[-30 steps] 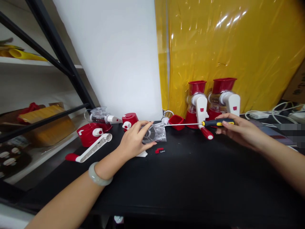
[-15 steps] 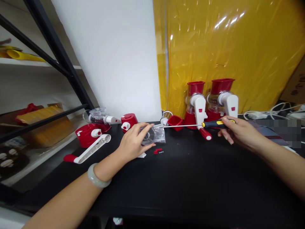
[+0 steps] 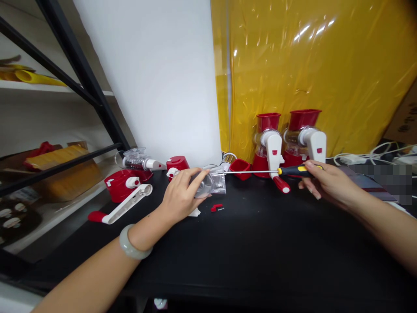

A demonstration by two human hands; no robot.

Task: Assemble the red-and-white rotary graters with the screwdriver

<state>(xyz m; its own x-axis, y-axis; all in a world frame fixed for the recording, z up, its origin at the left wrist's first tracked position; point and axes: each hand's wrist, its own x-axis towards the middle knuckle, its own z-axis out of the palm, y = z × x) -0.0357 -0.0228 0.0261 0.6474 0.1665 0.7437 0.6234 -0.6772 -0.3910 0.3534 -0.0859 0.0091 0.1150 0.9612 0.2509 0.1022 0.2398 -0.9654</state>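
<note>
My left hand (image 3: 184, 191) is closed around a clear plastic grater housing (image 3: 217, 181), keeping it on its side above the black table. In my right hand (image 3: 325, 176) is a screwdriver (image 3: 293, 171) with a black and yellow handle, held level. Its long shaft points left, and the tip meets the right end of the clear housing; exactly what it touches there is too small to make out. Just below the housing lie a small red plastic piece (image 3: 215, 208) and a tiny screw (image 3: 221, 209). A white part (image 3: 195, 212) shows partly under my left hand.
Two assembled red and white rotary graters (image 3: 267, 143) stand at the back. A red base (image 3: 120, 186), a white crank handle (image 3: 128, 203), another red base (image 3: 177, 163), a grater drum (image 3: 229, 160) and a red hopper (image 3: 240, 167) lie around. White cables (image 3: 374, 152) run at right.
The clear housing has turned slightly in my left hand. My right hand keeps the screwdriver against it, and the view has shifted a little.
</note>
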